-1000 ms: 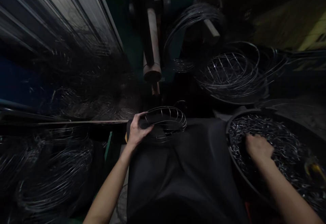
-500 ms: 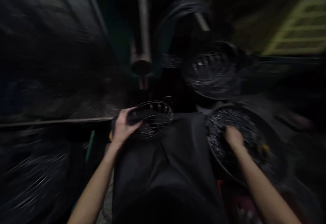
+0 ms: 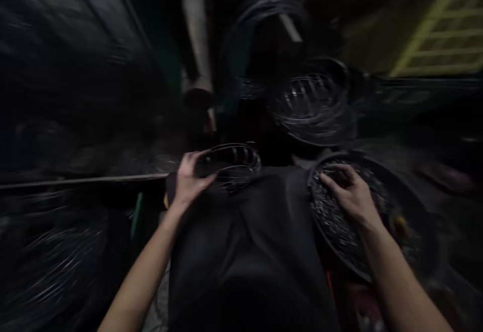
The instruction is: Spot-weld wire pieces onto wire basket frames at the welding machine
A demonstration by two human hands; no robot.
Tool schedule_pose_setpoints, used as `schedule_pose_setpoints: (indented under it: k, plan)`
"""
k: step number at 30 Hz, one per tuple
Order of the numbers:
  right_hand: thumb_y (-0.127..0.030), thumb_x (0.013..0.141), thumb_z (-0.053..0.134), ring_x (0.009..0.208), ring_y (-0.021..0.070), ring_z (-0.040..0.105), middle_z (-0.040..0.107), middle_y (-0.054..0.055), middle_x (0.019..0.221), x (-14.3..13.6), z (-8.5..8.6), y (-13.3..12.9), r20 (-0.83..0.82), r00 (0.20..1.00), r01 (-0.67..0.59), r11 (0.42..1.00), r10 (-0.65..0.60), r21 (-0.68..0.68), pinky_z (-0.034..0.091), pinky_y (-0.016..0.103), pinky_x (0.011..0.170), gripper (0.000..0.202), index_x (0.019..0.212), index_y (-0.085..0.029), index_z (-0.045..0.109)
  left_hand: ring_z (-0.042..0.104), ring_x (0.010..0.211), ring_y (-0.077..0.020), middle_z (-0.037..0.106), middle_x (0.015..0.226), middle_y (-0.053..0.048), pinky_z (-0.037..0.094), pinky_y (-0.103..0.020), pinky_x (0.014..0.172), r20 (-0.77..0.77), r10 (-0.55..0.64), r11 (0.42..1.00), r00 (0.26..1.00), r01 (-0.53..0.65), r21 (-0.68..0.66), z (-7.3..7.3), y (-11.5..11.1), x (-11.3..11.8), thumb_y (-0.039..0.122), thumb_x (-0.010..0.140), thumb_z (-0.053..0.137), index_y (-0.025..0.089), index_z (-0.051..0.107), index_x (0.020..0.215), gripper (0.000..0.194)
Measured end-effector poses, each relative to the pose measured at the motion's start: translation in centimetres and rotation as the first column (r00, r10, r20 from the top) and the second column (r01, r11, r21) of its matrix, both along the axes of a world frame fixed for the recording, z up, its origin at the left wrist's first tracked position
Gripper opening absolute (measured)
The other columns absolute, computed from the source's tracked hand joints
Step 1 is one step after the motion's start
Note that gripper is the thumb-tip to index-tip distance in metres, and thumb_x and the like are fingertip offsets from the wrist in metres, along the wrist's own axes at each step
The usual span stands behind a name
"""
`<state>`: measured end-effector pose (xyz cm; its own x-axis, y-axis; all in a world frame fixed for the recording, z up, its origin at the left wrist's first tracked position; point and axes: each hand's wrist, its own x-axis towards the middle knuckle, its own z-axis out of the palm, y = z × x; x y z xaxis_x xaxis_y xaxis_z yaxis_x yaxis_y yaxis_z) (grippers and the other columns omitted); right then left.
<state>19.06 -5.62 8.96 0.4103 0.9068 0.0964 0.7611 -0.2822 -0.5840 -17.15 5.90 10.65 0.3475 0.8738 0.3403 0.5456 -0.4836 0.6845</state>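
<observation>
My left hand [image 3: 192, 178] grips the left side of a round wire frame [image 3: 239, 166], its thumb and fingers on the rim. The frame rests at the far edge of the dark cloth [image 3: 252, 231] over my lap. My right hand [image 3: 350, 188] is over a wide dark basin [image 3: 418, 206] at the right, which holds many small shiny metal pieces [image 3: 334, 221]. Its thumb and fingers are bent toward each other; what they hold, if anything, is too small to make out. A small yellow thing [image 3: 399, 225] lies in the basin.
Beyond the basin stands a container of wire frames [image 3: 309, 95], with coiled wire [image 3: 271, 0] behind it. A yellow crate [image 3: 445, 30] is at the upper right. Another person's arm [image 3: 198, 35] reaches down at the top. Plastic-covered material [image 3: 56, 256] lies at the left.
My right hand has lifted from among the metal pieces, its thumb and fingers now showing. My left hand and the wire frame have shifted slightly right and up. The other person's arm has moved left.
</observation>
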Motion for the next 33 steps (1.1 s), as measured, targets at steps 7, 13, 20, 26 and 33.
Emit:
schedule_pose_setpoints:
  k: [7,13,20,26,33]
  plan:
    - [-0.051,0.076,0.063,0.067,0.0167,0.062,0.068,0.003,0.079,-9.5,2.7,6.1,-0.422,0.802,-0.415,0.902,0.423,0.117,0.052,0.03,0.064,0.037,0.099,-0.022,0.069,0.055,0.104,-0.0226,0.053,0.109,-0.004,0.048,-0.039,0.091,-0.093,0.023,0.999,0.995,-0.028,-0.046,-2.9,1.0,2.6,0.021,0.067,0.072,0.029,0.057,0.118,0.054]
    - [-0.042,0.084,0.055,0.076,0.0171,0.065,0.069,0.001,0.087,-9.4,3.9,5.4,-0.149,0.949,-0.23,0.934,0.277,0.274,0.052,0.03,0.072,0.027,0.104,-0.027,0.065,0.054,0.108,-0.0226,0.053,0.113,-0.004,0.046,-0.038,0.093,-0.056,0.041,0.996,0.998,-0.046,-0.078,-4.3,1.1,2.0,0.026,0.067,0.073,0.029,0.055,0.121,0.057]
    - [-0.053,0.084,0.05,0.058,0.0199,0.061,0.066,0.004,0.07,-3.3,-3.4,1.9,-0.039,0.986,-0.15,0.969,0.161,0.195,0.05,0.032,0.052,0.032,0.087,-0.025,0.065,0.058,0.1,-0.0193,0.057,0.105,-0.003,0.05,-0.032,0.087,-0.004,0.09,0.993,0.996,-0.09,-0.078,-2.2,0.9,2.1,0.025,0.067,0.072,0.026,0.059,0.114,0.049]
    - [-0.049,0.085,0.052,0.06,0.0178,0.063,0.069,0.004,0.08,-6.1,-1.5,5.2,-0.187,0.846,-0.471,0.865,0.499,0.175,0.053,0.031,0.053,0.039,0.114,-0.024,0.061,0.054,0.105,-0.022,0.053,0.11,-0.004,0.046,-0.037,0.091,-0.092,0.023,0.999,0.995,-0.027,-0.043,-2.8,0.9,2.9,0.025,0.069,0.07,0.027,0.058,0.118,0.05]
    - [-0.034,0.089,0.052,0.084,0.0178,0.068,0.071,0.007,0.101,-12.3,2.0,9.7,0.255,0.628,-0.766,0.641,0.735,0.039,0.052,0.026,0.067,0.031,0.112,-0.018,0.065,0.054,0.103,-0.0227,0.054,0.108,-0.004,0.045,-0.04,0.091,-0.128,-0.016,0.999,0.992,0.011,-0.04,-1.4,0.2,2.8,0.02,0.068,0.071,0.026,0.057,0.119,0.054]
